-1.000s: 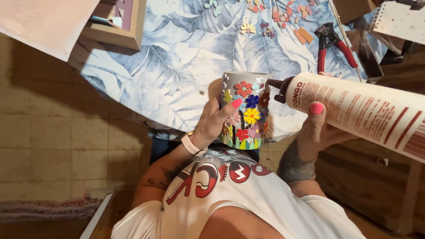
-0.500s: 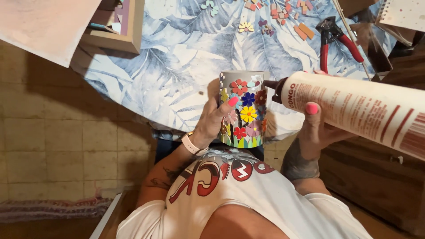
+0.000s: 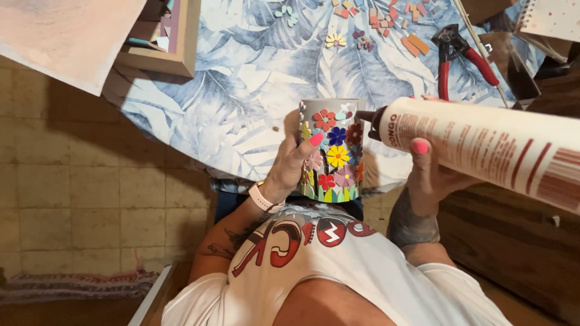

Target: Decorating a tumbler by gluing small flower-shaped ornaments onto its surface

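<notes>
Since the earlier frames the glue bottle (image 3: 483,148) had drawn in, so that its dark nozzle now sat right against the upper right side of the cup (image 3: 331,151), where before a small gap showed. The cup itself had barely shifted.

The left hand (image 3: 290,169) was wrapped around the cup from the left, fingers curled behind it and the thumb with its pink nail pressed on the front among the mosaic flowers; the wrist, wearing a pale watch band (image 3: 263,198), bent up from a tattooed forearm. The right hand (image 3: 432,175) was closed firmly round the white bottle from below, one pink-nailed finger lying across its side, and the bottle slanted away to the right of the cup.

The cup was held upright in the air, just off the near edge of the table (image 3: 241,72), over the person's white printed shirt (image 3: 326,265). Open room lay to the left of the cup, above the tiled floor (image 3: 72,193); to its right the bottle and a dark wooden surface crowded in.

Beyond the cup, the leaf-patterned tablecloth carried scattered small tiles (image 3: 380,15), red-handled nippers (image 3: 462,57) and a wooden box (image 3: 163,42). A striped rug (image 3: 66,287) lay on the floor, far left of the cup.
</notes>
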